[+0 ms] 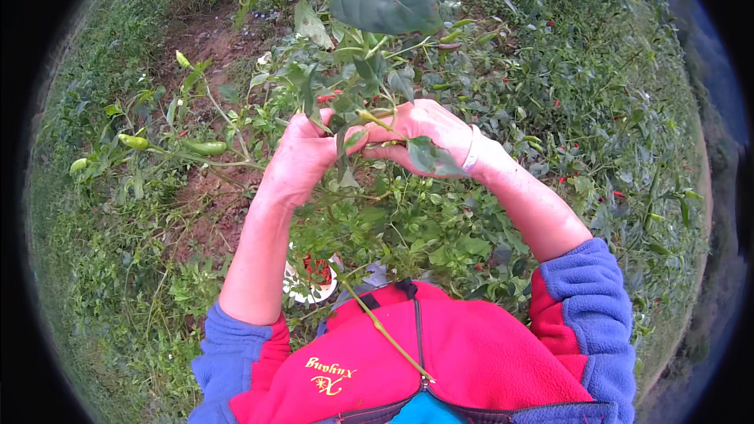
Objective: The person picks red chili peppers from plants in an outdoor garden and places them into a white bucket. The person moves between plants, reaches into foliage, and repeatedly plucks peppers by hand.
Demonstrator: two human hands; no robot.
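My left hand (309,150) and my right hand (433,132) meet in front of me amid the branches of a chili pepper plant. The right fingers are curled around a thin green stem (392,143). A leaf (429,155) hangs across that palm. Leaves partly cover the left fingertips, so whatever they grip is hidden. Just beyond the left thumb shows a red chili pepper (328,96). Above both hands spreads a large dark green leaf (386,0). Green chili peppers (205,147) grow on a branch left of my left wrist.
Below my left forearm stands a white container (321,293) with red chilies (317,271) in it. A cut stem (377,324) lies across my red jacket (489,353). Bare reddish soil (206,212) shows at left. Dense chili plants (589,100) with red fruit fill the right side.
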